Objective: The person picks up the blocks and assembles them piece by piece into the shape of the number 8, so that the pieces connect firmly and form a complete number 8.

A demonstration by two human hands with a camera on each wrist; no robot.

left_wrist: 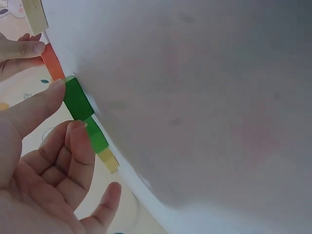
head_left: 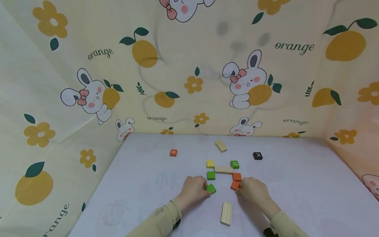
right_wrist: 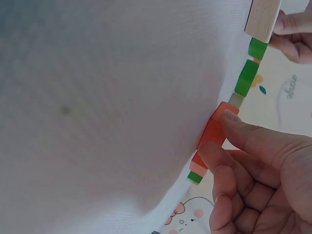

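A plain green block (head_left: 211, 189) sits on the white table (head_left: 142, 191), pinched between the thumb and a fingertip of the left hand (head_left: 192, 190); its little finger stands apart from the others. Opposite it, an orange block (head_left: 235, 185), turned at an angle, is pinched between the thumb and index fingertip of the right hand (head_left: 254, 192), whose other fingers curl loosely.

Just beyond the held green one is a second green block (head_left: 211, 175), with a yellow block (head_left: 210, 164) farther back. Just beyond the held orange one is a second orange block (head_left: 237, 177), then a green D block (head_left: 235, 164). A wooden plank (head_left: 223, 170) lies crosswise between these two rows.

Nearer the person, between the forearms, lies a grooved group of wooden strips (head_left: 226, 214). Toward the back are an orange R block (head_left: 173, 152), a smaller-looking wooden piece (head_left: 220, 145) and a black K block (head_left: 258, 156). Behind the table hangs a cream backdrop (head_left: 174, 72) printed with rabbits and oranges.
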